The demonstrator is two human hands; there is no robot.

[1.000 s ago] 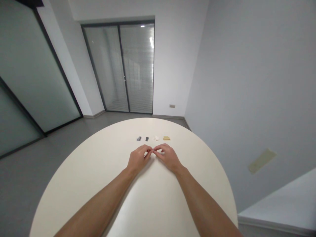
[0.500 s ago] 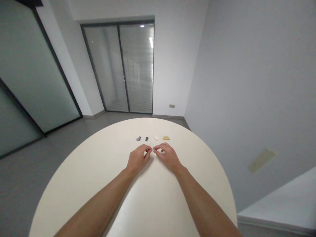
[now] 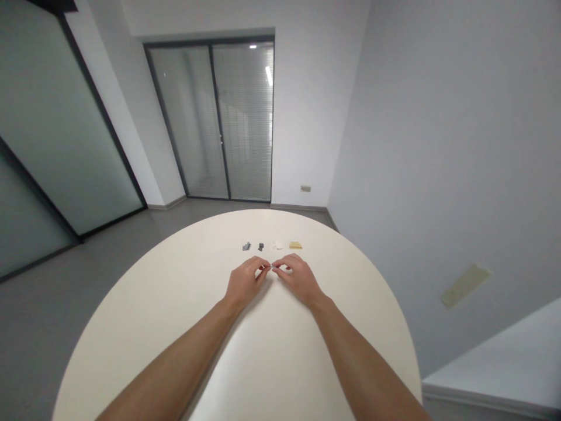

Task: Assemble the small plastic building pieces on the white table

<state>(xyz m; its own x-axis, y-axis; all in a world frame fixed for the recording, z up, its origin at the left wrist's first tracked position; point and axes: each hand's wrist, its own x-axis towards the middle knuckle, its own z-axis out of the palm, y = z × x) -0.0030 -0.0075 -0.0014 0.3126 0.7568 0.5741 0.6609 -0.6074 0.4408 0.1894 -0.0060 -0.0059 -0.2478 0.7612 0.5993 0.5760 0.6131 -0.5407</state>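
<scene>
My left hand (image 3: pixel 248 280) and my right hand (image 3: pixel 300 280) meet fingertip to fingertip over the middle of the table, both closed in a pinch. Between them is a tiny greyish piece (image 3: pixel 272 266), mostly hidden by the fingers and too small to name. Just beyond the hands a row of small things lies on the tabletop: grey pieces (image 3: pixel 246 247), dark grey or black pieces (image 3: pixel 260 247), white pieces (image 3: pixel 277 246) and yellowish strips (image 3: pixel 295 245). Neither hand touches that row.
The round white table (image 3: pixel 175 304) has its curved edge on both sides of my forearms. Behind it stand glass sliding doors (image 3: pixel 243 117) with blinds. A plain wall (image 3: pixel 438 146) with an oblong tan plate (image 3: pixel 465 286) is close on the right.
My left fingertips have shifted very slightly right, closer to the right fingertips. The row of small pieces stays where it was.
</scene>
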